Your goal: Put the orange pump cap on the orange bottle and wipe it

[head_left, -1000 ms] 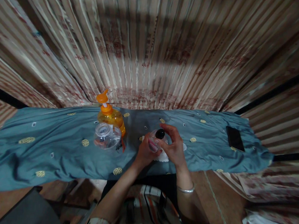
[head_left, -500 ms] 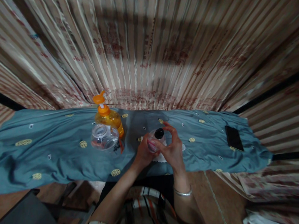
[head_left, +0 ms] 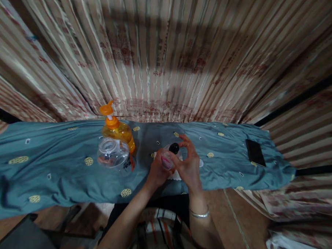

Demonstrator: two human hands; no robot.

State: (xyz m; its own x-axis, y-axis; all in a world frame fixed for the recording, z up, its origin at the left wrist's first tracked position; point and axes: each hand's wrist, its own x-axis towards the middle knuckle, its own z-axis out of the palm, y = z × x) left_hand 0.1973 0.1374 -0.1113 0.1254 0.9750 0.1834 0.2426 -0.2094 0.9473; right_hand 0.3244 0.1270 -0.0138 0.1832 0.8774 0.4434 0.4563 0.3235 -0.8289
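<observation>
A small clear bottle with a pink marking and a black cap stands between my hands, tilted a little. My left hand wraps round its left side and lower part. On the other side, my right hand has its thumb against the bottle near the cap, with the index finger raised and curved beyond it. A white scallop-edged piece lies partly hidden beneath the hands. Just right of my right hand is a small pale round thing.
To the left stand an amber pump bottle with an orange top and a clear plastic jar in front of it. A black phone-like slab lies at the right. A blue-green patterned cloth covers the table; striped curtains hang behind.
The whole view has shifted slightly, so things sit a little further left. Both hands keep nearly the same hold on the bottle.
</observation>
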